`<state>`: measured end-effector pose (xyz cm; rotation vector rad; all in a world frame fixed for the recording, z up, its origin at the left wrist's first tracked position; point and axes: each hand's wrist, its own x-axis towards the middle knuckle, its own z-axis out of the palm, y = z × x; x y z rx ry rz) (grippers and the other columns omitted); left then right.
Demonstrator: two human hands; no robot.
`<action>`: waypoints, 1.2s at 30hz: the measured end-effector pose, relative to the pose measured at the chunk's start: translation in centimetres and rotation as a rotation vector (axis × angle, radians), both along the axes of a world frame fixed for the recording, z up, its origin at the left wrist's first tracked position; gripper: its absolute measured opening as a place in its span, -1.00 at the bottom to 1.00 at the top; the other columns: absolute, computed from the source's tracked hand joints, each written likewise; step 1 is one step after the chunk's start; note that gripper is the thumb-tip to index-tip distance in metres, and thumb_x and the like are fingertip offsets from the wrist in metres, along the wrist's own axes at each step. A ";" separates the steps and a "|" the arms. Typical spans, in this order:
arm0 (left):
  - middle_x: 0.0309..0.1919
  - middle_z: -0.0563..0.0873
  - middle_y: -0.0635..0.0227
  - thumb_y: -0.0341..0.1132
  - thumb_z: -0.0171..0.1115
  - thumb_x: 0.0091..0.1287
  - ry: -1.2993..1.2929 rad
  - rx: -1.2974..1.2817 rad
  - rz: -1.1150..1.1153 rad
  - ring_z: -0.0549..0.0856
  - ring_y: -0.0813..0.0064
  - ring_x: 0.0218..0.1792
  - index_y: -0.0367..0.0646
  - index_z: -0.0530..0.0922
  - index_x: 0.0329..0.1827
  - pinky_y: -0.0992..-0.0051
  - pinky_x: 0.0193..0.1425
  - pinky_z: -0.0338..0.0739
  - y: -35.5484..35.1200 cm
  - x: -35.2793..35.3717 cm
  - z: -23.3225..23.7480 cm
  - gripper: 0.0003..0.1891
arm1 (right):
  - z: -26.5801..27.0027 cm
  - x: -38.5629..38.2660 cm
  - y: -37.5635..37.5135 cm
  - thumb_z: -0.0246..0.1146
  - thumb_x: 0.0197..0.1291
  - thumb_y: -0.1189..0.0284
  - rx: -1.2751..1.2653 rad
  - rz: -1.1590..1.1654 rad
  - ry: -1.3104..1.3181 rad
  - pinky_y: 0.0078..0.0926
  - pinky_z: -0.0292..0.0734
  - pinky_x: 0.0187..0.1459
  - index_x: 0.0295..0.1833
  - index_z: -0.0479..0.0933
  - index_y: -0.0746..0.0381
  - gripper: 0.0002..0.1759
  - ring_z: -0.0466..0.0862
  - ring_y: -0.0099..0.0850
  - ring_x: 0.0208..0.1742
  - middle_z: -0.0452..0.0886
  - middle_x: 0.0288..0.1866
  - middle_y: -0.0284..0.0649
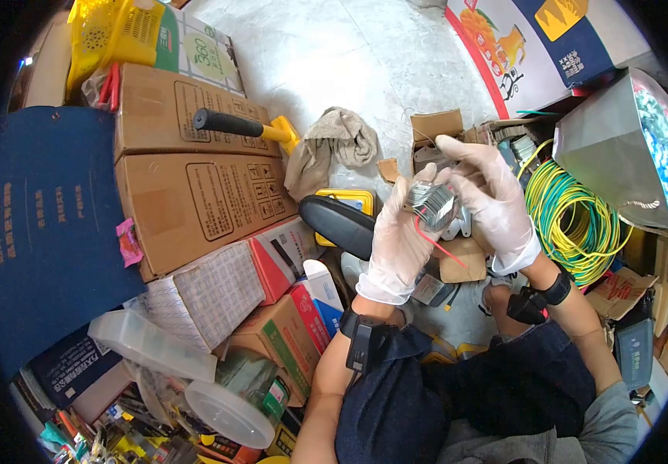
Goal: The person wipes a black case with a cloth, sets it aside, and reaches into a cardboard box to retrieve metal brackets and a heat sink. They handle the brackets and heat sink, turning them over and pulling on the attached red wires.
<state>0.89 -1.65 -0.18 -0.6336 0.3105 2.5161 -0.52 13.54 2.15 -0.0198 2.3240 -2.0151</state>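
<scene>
Both of my hands wear thin whitish gloves. My left hand (399,243) is wrapped round a stack of thin metal plates (432,203), with a red tie (440,246) hanging from it. On the right, my right hand (492,197) has its fingers curved beside the stack, its fingertips near the upper edge; whether it pinches anything is too small to tell. Below the hands lies a small cardboard piece (463,261), and more metal parts show behind them. An open small carton (436,127) stands just beyond my fingers.
Brown cartons (194,205) line the left, with a yellow-and-black handled tool (245,127) over them. A grey cloth (338,143) and black padded object (338,224) lie ahead. Green-yellow wire coils (574,224) and a grey bag (604,151) stand right.
</scene>
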 end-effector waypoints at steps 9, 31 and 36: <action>0.11 0.58 0.12 0.04 -0.05 0.48 0.034 -0.105 0.167 0.55 0.18 0.15 -0.23 0.39 0.24 0.15 0.30 0.39 0.0 -0.4 -0.2 -0.49 | 0.4 1.1 -0.8 0.39 0.03 0.47 0.241 0.169 -0.080 -0.45 0.50 0.00 0.45 0.26 0.02 -0.17 0.58 -0.38 -0.13 0.55 -0.10 -0.21; 0.34 0.39 0.14 0.02 0.04 0.44 0.100 -0.078 0.040 0.40 0.14 0.33 -0.20 0.21 0.41 0.08 0.41 0.30 0.7 -0.2 -0.7 -0.38 | 0.2 0.8 0.2 0.30 0.16 0.52 -0.012 0.119 -0.243 -0.65 0.53 -0.13 0.46 0.24 0.11 -0.27 0.57 -0.63 -0.20 0.62 -0.11 -0.31; 0.13 0.59 0.20 -0.01 0.11 0.41 -0.060 -0.020 0.070 0.57 0.21 0.16 -0.16 0.45 0.15 0.10 0.28 0.48 0.4 0.2 -0.6 -0.57 | 0.5 -0.2 0.9 0.24 0.25 0.57 -0.070 0.000 -0.162 -0.62 0.57 -0.15 0.06 0.54 0.33 -0.73 0.64 -0.60 -0.17 0.68 -0.11 -0.23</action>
